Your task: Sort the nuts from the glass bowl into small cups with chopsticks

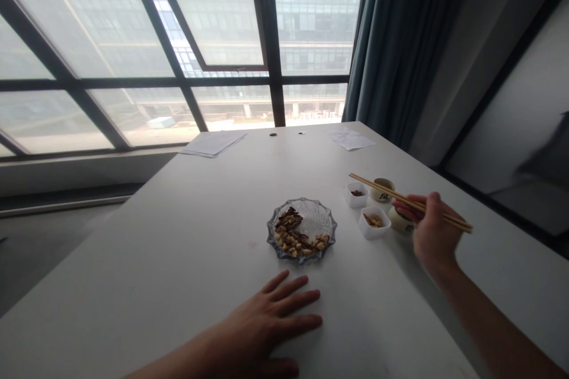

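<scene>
Firstly, white table [178, 231]: right edge runs beyond the jars; a wide stretch of tabletop lies left of the dish, another between dish and far edge. Paper sets, two: sheets [213, 143] at the far left, sheets [352, 138] at the far right. Ceramic jars, two, dark-marked: far jar [383, 192], near jar [402, 225], the latter partly hidden by the right hand [438, 234]. White cups, two, beside the jars: far cup [356, 201], dark bits inside; near cup [374, 234], tan bits inside. Chopsticks [377, 186], two, light wood, slim, tips close together; the right hand is closed around them. Left hand [275, 314]: fingers spread, palm down, holding nothing, just short of the dish. Glass dish [317, 220], one: scalloped rim, mid-table, mixed tan and dark pieces along its left and near sides.
</scene>
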`<state>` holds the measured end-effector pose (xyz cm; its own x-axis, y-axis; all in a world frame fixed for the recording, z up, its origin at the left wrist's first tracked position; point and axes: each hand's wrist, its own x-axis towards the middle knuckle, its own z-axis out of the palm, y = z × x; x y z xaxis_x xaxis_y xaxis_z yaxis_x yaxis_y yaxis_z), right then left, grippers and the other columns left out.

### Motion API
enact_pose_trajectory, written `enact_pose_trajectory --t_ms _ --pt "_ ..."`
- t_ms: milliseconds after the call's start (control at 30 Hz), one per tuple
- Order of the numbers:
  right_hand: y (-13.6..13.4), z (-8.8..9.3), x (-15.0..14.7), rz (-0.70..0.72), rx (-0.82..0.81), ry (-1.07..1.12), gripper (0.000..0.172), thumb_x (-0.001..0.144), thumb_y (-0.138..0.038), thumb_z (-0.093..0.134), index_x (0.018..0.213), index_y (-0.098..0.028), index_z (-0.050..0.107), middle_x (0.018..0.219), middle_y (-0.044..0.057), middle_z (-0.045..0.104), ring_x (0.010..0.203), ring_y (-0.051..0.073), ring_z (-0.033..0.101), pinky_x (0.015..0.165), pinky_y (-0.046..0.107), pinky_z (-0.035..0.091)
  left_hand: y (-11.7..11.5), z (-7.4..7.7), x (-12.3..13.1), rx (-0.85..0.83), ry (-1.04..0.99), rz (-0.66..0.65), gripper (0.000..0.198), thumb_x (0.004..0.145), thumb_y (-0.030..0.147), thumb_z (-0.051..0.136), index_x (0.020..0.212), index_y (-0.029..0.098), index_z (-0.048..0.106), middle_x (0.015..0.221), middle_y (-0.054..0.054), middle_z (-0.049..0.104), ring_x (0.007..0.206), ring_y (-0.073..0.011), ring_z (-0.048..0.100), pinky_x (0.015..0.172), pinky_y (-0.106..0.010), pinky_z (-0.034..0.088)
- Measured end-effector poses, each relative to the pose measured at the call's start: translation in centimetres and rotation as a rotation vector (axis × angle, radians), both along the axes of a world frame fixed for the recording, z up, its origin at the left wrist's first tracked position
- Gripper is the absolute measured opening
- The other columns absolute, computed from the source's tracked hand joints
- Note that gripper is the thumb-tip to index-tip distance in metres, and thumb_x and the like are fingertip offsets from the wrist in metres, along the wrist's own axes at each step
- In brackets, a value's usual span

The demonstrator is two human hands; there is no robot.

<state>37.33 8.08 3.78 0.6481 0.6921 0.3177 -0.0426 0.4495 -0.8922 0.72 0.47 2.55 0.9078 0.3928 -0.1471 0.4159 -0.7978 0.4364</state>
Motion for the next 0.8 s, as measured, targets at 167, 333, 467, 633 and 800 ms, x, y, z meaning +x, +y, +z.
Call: enact_pose_trajectory --t_ms 167,333,467,633,800 --pt "-1.3 -0.6 -2.7 0.187 -0.055 -0.085 0.051 0.092 -0.064 0.07 0.081 -0.015 0.076 0.072 0.013 0.079 0.064 0.029 0.081 0.06 0.036 0.068 0.0 -0.3 -0.1 -0.011 -0.039 0.005 0.071 0.098 0.048 0.068 0.163 0.037 0.042 0.173 -0.001 0.029 0.16 -0.0384 0.023 0.13 -0.06 0.004" --pt "-2.5 -1.1 -5.3 0.382 -0.111 -0.195 0.054 0.086 -0.07 0.073 0.078 -0.018 0.078 0.069 0.012 0.079 0.059 0.029 0.079 0.052 0.036 0.067 -0.1 -0.3 -0.1 -0.019 -0.057 0.01 0.072 0.098 0.049 0.07 0.163 0.038 0.042 0.173 -0.002 0.03 0.159 -0.0387 0.024 0.13 -0.06 0.004" --pt "-3.0 -2.0 -6.3 0.515 -0.122 -0.241 0.054 0.091 -0.069 0.069 0.082 -0.017 0.079 0.07 0.012 0.08 0.059 0.026 0.079 0.053 0.034 0.067 -0.1 -0.1 0.0 -0.023 -0.041 0.011 0.072 0.096 0.046 0.071 0.162 0.038 0.042 0.173 0.0 0.03 0.159 -0.0385 0.024 0.129 -0.06 0.003" --pt "-3.2 -2.9 -6.5 0.591 -0.144 -0.3 0.052 0.092 -0.067 0.068 0.084 -0.017 0.079 0.074 0.012 0.081 0.062 0.025 0.08 0.056 0.034 0.068 -0.1 -0.3 0.0 -0.021 -0.073 0.009 0.071 0.097 0.048 0.07 0.162 0.038 0.043 0.172 -0.001 0.032 0.159 -0.0383 0.024 0.13 -0.059 0.003" --pt "-3.2 -3.1 -6.5 0.594 -0.157 -0.279 0.053 0.094 -0.067 0.066 0.087 -0.016 0.08 0.077 0.013 0.082 0.065 0.026 0.08 0.057 0.034 0.067 -0.1 -0.3 0.0 -0.02 -0.064 0.01 0.07 0.098 0.049 0.069 0.162 0.037 0.043 0.173 -0.001 0.031 0.159 -0.0386 0.025 0.13 -0.06 0.004"
